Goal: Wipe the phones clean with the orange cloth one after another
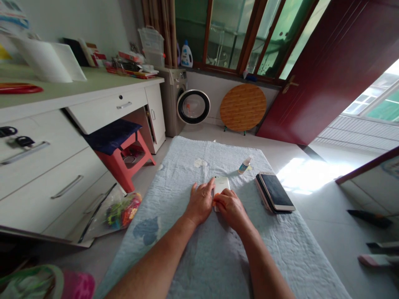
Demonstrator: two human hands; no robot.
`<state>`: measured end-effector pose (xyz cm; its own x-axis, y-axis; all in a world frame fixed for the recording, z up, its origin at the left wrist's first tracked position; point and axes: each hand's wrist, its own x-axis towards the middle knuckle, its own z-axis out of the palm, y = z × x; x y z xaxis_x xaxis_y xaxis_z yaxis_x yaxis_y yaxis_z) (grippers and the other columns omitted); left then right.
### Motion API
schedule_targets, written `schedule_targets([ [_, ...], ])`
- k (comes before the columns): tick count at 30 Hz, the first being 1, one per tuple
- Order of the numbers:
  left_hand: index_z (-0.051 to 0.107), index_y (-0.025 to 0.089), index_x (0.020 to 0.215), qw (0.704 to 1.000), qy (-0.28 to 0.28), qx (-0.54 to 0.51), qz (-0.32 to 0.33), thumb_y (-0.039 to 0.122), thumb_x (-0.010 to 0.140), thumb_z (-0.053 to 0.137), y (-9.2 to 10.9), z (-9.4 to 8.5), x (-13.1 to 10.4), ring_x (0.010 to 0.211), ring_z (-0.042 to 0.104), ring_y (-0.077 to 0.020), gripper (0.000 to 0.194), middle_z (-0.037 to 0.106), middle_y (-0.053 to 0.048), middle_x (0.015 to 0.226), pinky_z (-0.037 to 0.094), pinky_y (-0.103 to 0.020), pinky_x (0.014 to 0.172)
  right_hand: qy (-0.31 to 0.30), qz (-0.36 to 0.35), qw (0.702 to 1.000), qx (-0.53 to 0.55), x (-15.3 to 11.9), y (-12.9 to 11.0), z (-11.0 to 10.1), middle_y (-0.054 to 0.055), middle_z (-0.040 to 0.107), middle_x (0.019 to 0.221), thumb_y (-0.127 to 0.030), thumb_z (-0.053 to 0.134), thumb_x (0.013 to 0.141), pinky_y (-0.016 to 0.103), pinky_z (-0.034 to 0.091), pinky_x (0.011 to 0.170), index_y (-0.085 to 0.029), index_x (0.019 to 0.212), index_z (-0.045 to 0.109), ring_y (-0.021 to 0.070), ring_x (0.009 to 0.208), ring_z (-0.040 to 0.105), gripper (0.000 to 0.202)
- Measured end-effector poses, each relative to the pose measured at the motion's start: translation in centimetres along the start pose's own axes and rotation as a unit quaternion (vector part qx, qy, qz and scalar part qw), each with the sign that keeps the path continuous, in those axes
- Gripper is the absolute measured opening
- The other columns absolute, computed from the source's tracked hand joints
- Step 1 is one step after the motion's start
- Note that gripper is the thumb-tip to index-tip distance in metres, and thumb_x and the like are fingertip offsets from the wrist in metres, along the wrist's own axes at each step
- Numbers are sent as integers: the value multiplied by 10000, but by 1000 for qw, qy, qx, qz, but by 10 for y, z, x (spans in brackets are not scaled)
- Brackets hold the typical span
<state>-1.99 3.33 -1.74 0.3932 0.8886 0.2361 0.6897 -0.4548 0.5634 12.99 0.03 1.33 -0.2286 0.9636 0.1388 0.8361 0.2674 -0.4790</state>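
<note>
A white smartphone [222,183] lies back side up on the cloth-covered table, between my hands. My left hand [201,201] rests at its left edge, fingers stretched forward and apart, one fingertip touching the phone's upper left side. Over the lower part of the phone, my right hand [230,206] is closed on a small orange cloth [215,199], pressed against the phone's back. Most of the cloth is hidden under my fingers. A small spray bottle [245,165] with a blue label stands beyond my right hand. Further right, a larger phone [277,191] lies screen up on a dark case or device.
A pale blue quilted cloth [187,166] covers the table. On the left stand a white desk [107,104] and a red stool [131,160]. A washing machine [174,95] with its door open, a round wooden tabletop [243,107] and a red door [311,70] are behind.
</note>
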Motion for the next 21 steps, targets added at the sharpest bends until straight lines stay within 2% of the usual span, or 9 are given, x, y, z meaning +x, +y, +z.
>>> schedule_targets([
  [4, 481, 244, 1347, 1000, -14, 15, -6, 76, 835, 375, 4, -6, 2, 1198, 527, -224, 549, 642, -66, 1236, 236, -522, 1110, -24, 0, 999, 21, -5, 4, -8, 21, 590, 840, -116, 526, 837, 250, 375, 821, -224, 859, 722, 150, 834, 527, 224],
  [10, 593, 262, 1205, 1000, -13, 7, 6, 207, 860, 502, 9, -9, 1, 1216, 511, -251, 361, 620, -43, 1293, 221, -539, 1112, 9, 40, 998, 40, 0, 22, -7, 19, 606, 832, -108, 539, 811, 263, 371, 829, -210, 813, 722, 154, 840, 544, 210],
  [13, 593, 266, 1199, 1000, -12, 5, 10, 255, 880, 499, 10, -10, 1, 1211, 516, -255, 333, 620, -41, 1292, 226, -541, 1109, 31, 55, 998, 18, 13, 27, -2, 23, 606, 840, -116, 543, 818, 260, 371, 830, -210, 834, 724, 157, 851, 542, 205],
  [18, 498, 240, 1319, 1000, -14, 13, 3, 231, 841, 524, 10, -10, 0, 1238, 489, -261, 479, 622, -69, 1262, 206, -534, 1122, 44, 60, 997, -34, 47, 29, 0, 39, 616, 852, -141, 526, 855, 253, 366, 833, -200, 830, 721, 159, 852, 548, 206],
  [21, 437, 248, 1368, 1000, -14, 14, 5, 220, 852, 510, 9, -9, -1, 1235, 482, -257, 521, 605, -66, 1281, 200, -534, 1124, 54, 81, 993, -69, 66, 27, -1, 64, 633, 898, -146, 520, 866, 252, 368, 815, -188, 895, 715, 174, 872, 551, 202],
])
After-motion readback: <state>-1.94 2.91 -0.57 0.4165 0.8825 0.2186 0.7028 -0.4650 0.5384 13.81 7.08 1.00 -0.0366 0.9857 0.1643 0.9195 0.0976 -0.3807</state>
